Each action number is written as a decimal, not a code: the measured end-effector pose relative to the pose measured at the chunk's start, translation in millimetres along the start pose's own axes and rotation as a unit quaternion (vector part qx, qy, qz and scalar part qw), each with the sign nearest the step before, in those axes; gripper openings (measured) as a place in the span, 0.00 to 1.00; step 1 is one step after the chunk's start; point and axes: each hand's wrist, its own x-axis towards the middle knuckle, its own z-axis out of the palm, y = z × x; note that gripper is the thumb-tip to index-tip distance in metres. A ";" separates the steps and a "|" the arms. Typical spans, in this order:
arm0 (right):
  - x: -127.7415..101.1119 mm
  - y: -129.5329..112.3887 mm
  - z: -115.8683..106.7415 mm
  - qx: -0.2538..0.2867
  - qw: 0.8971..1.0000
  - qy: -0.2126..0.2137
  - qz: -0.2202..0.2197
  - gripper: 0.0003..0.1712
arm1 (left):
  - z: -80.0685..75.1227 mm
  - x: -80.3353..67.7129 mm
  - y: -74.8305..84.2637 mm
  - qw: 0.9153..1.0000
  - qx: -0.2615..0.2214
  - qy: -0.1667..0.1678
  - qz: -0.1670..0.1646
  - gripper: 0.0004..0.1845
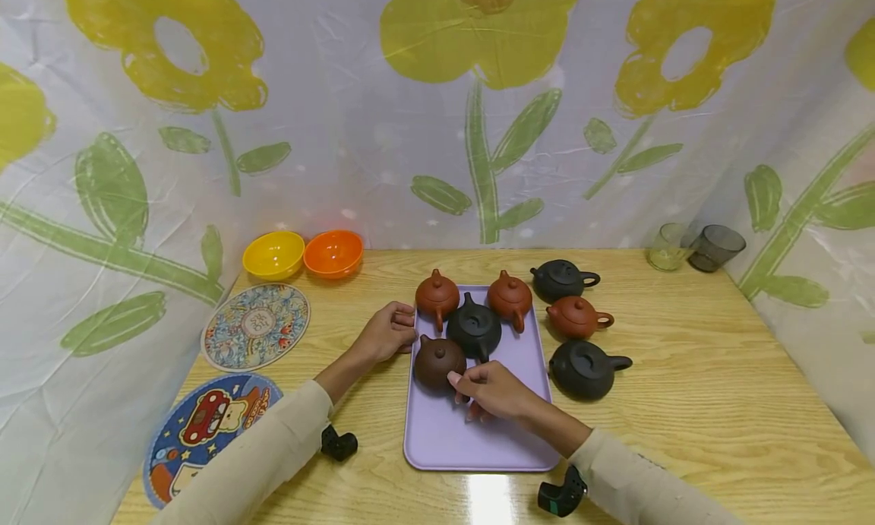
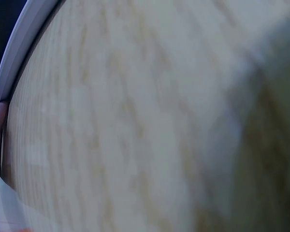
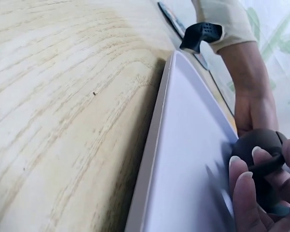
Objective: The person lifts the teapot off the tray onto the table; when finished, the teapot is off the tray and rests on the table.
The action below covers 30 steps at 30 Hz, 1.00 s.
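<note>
One round dark-brown teapot, matte clay, knobbed lid, on lilac tray

We record a lilac tray, reddish-brown, dark brown and black teapots, yellow bowl, orange bowl, yellow-flowered backdrop.

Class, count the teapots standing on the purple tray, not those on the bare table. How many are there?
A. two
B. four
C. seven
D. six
B: on the purple tray stand two reddish teapots, a black teapot and a dark brown teapot held by the right hand; three others sit on the table.
</note>
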 end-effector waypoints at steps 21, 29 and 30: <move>-5.9 -0.2 -6.9 0.043 0.999 0.010 -0.011 0.20 | 0.1 1.2 -0.4 1.000 0.001 0.002 -0.007 0.24; -10.8 -2.1 -9.8 0.040 0.999 0.020 -0.021 0.18 | -0.3 0.5 0.9 1.000 0.009 0.003 -0.008 0.24; -11.4 -1.7 -10.3 0.041 0.999 0.021 -0.021 0.18 | -0.4 0.4 0.9 1.000 0.008 0.002 -0.008 0.24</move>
